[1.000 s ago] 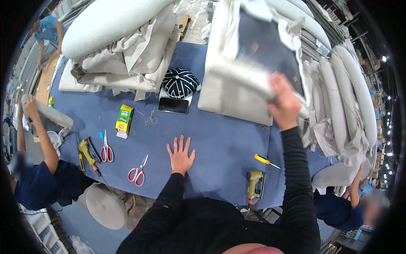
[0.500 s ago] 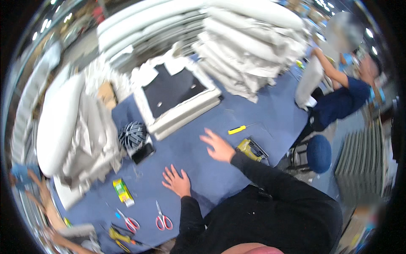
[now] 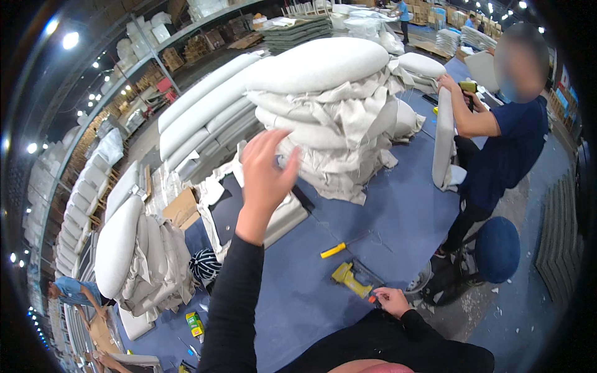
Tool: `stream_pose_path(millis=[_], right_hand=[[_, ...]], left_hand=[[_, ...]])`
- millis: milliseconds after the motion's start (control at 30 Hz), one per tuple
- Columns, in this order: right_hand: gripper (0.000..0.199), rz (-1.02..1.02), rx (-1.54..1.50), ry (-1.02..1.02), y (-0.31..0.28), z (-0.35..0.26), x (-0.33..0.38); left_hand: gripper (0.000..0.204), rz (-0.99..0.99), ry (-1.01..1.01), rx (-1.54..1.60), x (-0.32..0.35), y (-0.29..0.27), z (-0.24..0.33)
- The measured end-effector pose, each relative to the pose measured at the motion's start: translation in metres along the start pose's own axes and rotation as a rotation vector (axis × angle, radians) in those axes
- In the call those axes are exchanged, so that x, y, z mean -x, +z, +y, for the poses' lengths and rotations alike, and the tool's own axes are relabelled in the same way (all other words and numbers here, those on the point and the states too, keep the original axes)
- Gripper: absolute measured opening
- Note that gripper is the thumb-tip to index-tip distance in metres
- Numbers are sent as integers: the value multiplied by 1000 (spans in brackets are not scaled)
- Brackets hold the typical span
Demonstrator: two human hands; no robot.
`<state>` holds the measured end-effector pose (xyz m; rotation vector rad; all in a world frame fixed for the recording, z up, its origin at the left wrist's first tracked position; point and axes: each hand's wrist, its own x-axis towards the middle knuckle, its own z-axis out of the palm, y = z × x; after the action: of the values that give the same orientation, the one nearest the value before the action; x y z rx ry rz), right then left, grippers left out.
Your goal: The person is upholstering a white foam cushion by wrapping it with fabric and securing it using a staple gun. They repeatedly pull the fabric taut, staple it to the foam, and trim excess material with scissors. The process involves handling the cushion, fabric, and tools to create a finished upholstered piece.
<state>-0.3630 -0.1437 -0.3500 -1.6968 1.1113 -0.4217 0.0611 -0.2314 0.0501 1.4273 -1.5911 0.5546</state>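
My left hand [image 3: 266, 180] is raised over the table, thumb apart from the curved fingers, with nothing in it. In the picture it overlaps a tall stack of cream upholstered cushions [image 3: 317, 65] and hides part of a dark-backed cushion [image 3: 229, 205]. Low on the right, the fingers of my right hand [image 3: 393, 303] are curled together beside the orange-red tip of a yellow and black staple gun [image 3: 353, 280]. Whatever those fingers pinch is hidden. A yellow-handled screwdriver [image 3: 333, 250] lies just beyond the staple gun on the blue-grey table [image 3: 286, 304].
At the right, a co-worker [image 3: 507, 146] holds a pale cushion [image 3: 443, 143] upright on the table edge. A blue round stool [image 3: 497, 248] stands near that person. More cushions [image 3: 118, 248] lean at the left, near a small green-yellow box [image 3: 194, 324]. Another person [image 3: 78, 290] works at far left.
My left hand has risen from above the table toward the cushion stack. My right hand has drawn back to the staple gun's end, its fingers curling. The view has tilted up and shifted.
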Motion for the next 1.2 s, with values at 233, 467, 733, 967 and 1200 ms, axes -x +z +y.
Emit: stream_pose_path(millis=[233, 467, 733, 967, 1200], right_hand=[[29, -230, -41, -364, -33, -107, -149], [31, -253, -300, -499, -66, -196, -182], [26, -303, -371, -516, -31, -222, -163], [98, -228, -788, -888, -63, -408, -185], [87, -554, 42, -1101, -47, -518, -6]], left_hand=[[65, -83, 370, -621, -187, 212, 20], [64, -476, 161, -689, -312, 178, -5], [58, -81, -100, 224, -290, -185, 16], [41, 797, -330, 43, 85, -380, 22], [37, 730, -1295, 62, 541, -238, 51]])
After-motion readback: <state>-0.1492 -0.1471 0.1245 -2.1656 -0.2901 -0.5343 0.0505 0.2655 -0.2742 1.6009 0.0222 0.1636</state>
